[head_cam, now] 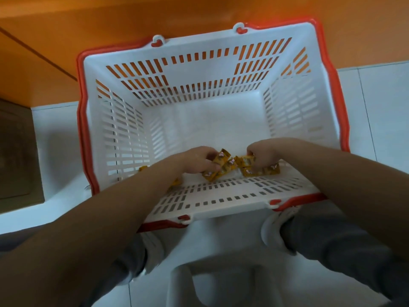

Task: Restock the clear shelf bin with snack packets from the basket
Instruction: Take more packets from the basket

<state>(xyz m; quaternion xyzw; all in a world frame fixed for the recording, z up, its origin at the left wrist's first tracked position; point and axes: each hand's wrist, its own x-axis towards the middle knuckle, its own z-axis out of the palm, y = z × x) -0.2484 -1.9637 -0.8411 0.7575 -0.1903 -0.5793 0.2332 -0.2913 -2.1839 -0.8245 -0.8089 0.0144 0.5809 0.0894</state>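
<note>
Left grip [199,161] pinching snack packets [228,165], right grip [263,154] too — in basket [199,43]

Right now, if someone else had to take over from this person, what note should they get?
Left hand: grips a bunch of yellow snack packets at the near end of the basket.
Right hand: grips more of them beside it.
Loose packets: a couple lie by the left forearm.
Done: unclear; the clear shelf bin is not in view.
Left to do: lift both handfuls out, put them in the bin, then fetch the loose ones.
</note>
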